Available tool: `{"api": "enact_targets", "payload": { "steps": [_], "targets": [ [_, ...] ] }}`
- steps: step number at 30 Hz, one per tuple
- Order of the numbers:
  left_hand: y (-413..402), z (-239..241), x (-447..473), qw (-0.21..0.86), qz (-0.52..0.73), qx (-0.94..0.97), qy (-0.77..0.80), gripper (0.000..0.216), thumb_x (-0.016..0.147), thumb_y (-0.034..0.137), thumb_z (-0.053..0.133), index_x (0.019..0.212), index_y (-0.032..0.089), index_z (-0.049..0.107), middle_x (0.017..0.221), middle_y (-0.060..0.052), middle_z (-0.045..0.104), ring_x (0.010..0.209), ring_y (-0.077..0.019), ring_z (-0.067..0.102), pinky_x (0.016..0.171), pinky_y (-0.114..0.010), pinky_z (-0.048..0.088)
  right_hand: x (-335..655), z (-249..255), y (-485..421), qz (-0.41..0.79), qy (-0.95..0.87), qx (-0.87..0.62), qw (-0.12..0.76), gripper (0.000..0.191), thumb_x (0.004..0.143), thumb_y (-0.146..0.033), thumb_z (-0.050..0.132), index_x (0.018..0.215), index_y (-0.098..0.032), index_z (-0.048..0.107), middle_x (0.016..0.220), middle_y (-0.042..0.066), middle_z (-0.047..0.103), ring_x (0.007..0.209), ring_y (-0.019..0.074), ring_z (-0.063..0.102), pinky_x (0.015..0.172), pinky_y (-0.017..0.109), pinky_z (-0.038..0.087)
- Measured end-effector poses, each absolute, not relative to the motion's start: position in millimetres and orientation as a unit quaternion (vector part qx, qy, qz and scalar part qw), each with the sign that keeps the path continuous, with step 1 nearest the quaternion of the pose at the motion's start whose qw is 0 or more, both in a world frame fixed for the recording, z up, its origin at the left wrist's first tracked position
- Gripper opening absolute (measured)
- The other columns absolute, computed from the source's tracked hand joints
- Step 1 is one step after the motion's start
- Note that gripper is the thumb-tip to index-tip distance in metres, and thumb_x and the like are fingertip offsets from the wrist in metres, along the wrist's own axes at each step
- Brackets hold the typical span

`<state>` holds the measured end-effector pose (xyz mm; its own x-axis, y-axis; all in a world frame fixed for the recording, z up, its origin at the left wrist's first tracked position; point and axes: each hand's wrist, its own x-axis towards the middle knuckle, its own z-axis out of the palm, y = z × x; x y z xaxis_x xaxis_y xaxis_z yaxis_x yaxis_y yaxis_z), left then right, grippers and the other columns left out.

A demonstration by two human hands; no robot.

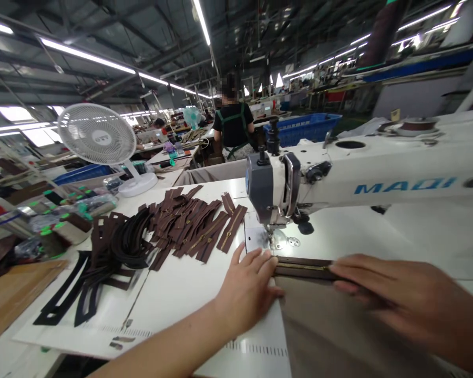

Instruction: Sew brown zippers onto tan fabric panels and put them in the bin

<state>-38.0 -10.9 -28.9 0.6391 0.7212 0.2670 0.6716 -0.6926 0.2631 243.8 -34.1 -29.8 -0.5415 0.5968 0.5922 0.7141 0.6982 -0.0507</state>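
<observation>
My left hand (247, 286) lies flat with fingers spread on the left edge of a brown fabric panel (331, 331) on the white sewing table (189, 294). My right hand (402, 296) rests flat, fingers stretched out, on the panel's top edge, where a brown zipper strip (301, 266) runs. The strip sits just in front of the presser foot (278, 240) of a white MAQI sewing machine (378, 173). Neither hand grips anything.
A pile of brown zipper pieces (197, 226) and dark leather strips (102, 257) lies left of the machine. A white desk fan (98, 136) stands at the back left. Thread cones (55, 231) crowd the far left. A person (233, 126) stands beyond the table near a blue crate (307, 128).
</observation>
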Motion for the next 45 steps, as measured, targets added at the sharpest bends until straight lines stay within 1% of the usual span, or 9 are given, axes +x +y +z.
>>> {"api": "enact_targets", "payload": {
  "steps": [5,10,16,20,22,27,35,38,45],
  "targets": [
    [11,-32,-37,0.046,0.207,0.911,0.353,0.012,0.092,0.016,0.057,0.1,0.018,0.066,0.109,-0.004,0.069,0.105,-0.0181,0.061,0.113,-0.045,0.021,193,-40,-7,-0.137,-0.908,-0.332,0.216,0.031,0.083,-0.009,0.04,0.103,-0.013,0.064,0.1,0.009,0.067,0.057,0.0154,0.061,0.047,0.029,0.047],
    [28,-19,-31,0.116,0.16,0.902,0.385,0.015,0.092,0.014,0.056,0.085,0.017,0.069,0.095,-0.003,0.069,0.092,-0.018,0.063,0.095,-0.036,0.038,193,-46,-1,-0.116,-0.914,-0.352,0.166,0.032,0.073,-0.009,0.051,0.101,-0.016,0.065,0.101,0.006,0.064,0.055,0.014,0.057,0.046,0.028,0.039],
    [34,-7,-31,0.15,0.149,0.901,0.38,0.017,0.088,0.01,0.057,0.08,0.017,0.07,0.091,-0.003,0.068,0.088,-0.0181,0.063,0.083,-0.029,0.041,190,-33,10,0.008,-0.903,-0.41,0.131,0.023,0.073,-0.01,0.049,0.087,-0.018,0.066,0.094,0.004,0.065,0.063,0.0157,0.059,0.055,0.028,0.034],
    [30,-5,-34,0.172,0.158,0.892,0.386,0.008,0.085,0.02,0.065,0.093,0.016,0.068,0.096,-0.005,0.067,0.092,-0.0198,0.062,0.082,-0.029,0.043,185,-11,30,0.178,-0.858,-0.474,0.09,0.013,0.074,-0.018,0.048,0.068,-0.018,0.06,0.08,0.003,0.064,0.068,0.0171,0.056,0.061,0.028,0.035],
    [30,-7,-31,0.189,0.174,0.871,0.418,0.023,0.079,0.029,0.074,0.096,0.016,0.067,0.095,-0.005,0.067,0.09,-0.0216,0.062,0.08,-0.03,0.044,185,-3,41,0.214,-0.85,-0.475,0.08,0.015,0.073,-0.022,0.048,0.064,-0.019,0.059,0.07,0.002,0.061,0.064,0.0162,0.054,0.059,0.027,0.035],
    [39,-14,-19,0.201,0.194,0.832,0.48,0.02,0.073,0.031,0.079,0.082,0.017,0.068,0.079,-0.002,0.067,0.078,-0.0207,0.061,0.069,-0.028,0.043,187,1,58,0.249,-0.839,-0.477,0.08,0.013,0.068,-0.027,0.052,0.065,-0.019,0.061,0.06,0.0,0.058,0.06,0.0159,0.05,0.054,0.026,0.034],
    [48,-24,-18,0.203,0.218,0.832,0.468,0.006,0.08,0.024,0.072,0.08,0.019,0.072,0.072,0.001,0.068,0.07,-0.0166,0.062,0.063,-0.024,0.042,190,-1,53,0.262,-0.828,-0.487,0.091,0.016,0.075,-0.035,0.057,0.072,-0.02,0.063,0.071,0.002,0.066,0.069,0.0198,0.059,0.06,0.027,0.04],
    [50,-26,-18,0.195,0.222,0.837,0.46,0.006,0.081,0.025,0.07,0.081,0.019,0.073,0.074,0.0,0.069,0.073,-0.0173,0.063,0.068,-0.025,0.042,187,-3,51,0.211,-0.835,-0.503,0.069,0.016,0.076,-0.036,0.061,0.082,-0.023,0.068,0.08,0.001,0.069,0.076,0.021,0.062,0.065,0.028,0.041],
    [47,-21,-18,0.182,0.205,0.843,0.462,0.01,0.081,0.028,0.071,0.08,0.018,0.071,0.074,-0.001,0.068,0.074,-0.0183,0.062,0.069,-0.026,0.04,176,-7,45,0.088,-0.839,-0.536,0.038,0.016,0.082,-0.028,0.056,0.075,-0.02,0.067,0.079,0.009,0.067,0.078,0.0263,0.061,0.063,0.031,0.035]
  ]
}}
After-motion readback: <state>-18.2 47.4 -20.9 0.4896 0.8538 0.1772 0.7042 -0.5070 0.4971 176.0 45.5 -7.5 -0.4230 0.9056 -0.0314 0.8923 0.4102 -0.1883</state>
